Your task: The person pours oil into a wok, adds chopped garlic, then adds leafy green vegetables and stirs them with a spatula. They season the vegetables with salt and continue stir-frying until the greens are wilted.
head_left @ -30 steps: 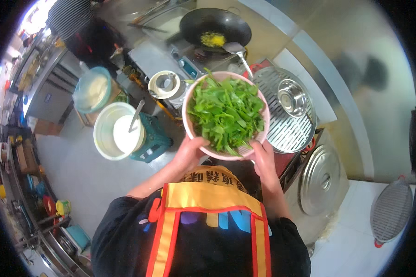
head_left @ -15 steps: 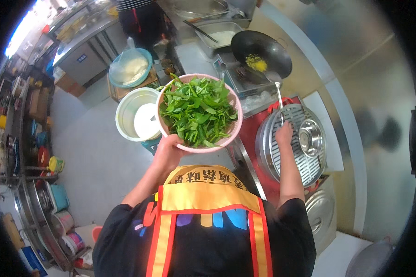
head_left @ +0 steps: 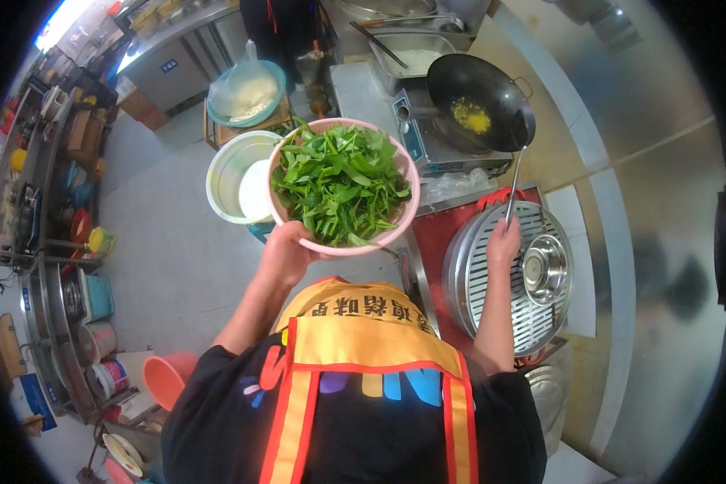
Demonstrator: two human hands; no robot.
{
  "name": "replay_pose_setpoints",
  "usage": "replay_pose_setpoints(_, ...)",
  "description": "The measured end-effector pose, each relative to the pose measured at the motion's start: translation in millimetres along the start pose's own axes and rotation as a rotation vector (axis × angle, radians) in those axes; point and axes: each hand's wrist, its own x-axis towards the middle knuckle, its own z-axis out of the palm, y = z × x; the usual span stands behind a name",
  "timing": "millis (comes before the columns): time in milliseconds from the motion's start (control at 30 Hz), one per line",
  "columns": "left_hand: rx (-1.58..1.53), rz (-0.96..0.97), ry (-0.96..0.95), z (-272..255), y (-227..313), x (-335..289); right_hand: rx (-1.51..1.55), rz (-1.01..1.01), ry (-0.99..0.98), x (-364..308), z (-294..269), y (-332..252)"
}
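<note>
My left hand grips the near rim of a pink colander, holding it up in front of me. Cut leafy greens are heaped in it. My right hand is closed around the handle of a metal wok spatula. The spatula's head lies at the right rim of a black wok and shows only in part. Small yellow bits sit in the bottom of the wok, which rests on a countertop cooker.
Below my right forearm stands a round slatted steamer with a steel bowl on it. A white bucket is left of the colander, near a blue basin. Behind the cooker is a steel tray. Another person stands at the back.
The spatula has moved from the wok's near side to its right rim, with my right hand shifting slightly. The whole view has turned a little; the colander stays in my left hand.
</note>
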Motion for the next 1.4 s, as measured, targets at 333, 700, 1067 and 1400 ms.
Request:
replay_pose_setpoints(333, -0.058, 0.102, -0.098, -1.2, -6.1, 4.0, 0.638, 0.311, -0.189, 26.8, -1.4, -26.0)
replay_pose_setpoints(700, -0.016, 0.197, -0.130, -24.1, 1.1, 41.1, 0.743, 0.473, -0.136, 36.4, 26.1, -45.5)
replay_pose_setpoints(1067, -0.007, 0.309, -0.105, -60.6, 4.8, 106.3, 1.030, 0.628, -0.046, 7.6, 87.6, -18.0)
replay_pose_setpoints(1400, 0.011, 0.286, -0.138, -59.5, -0.1, 147.6, 1.097, 0.644, -0.006, -13.6, 119.5, -6.1)
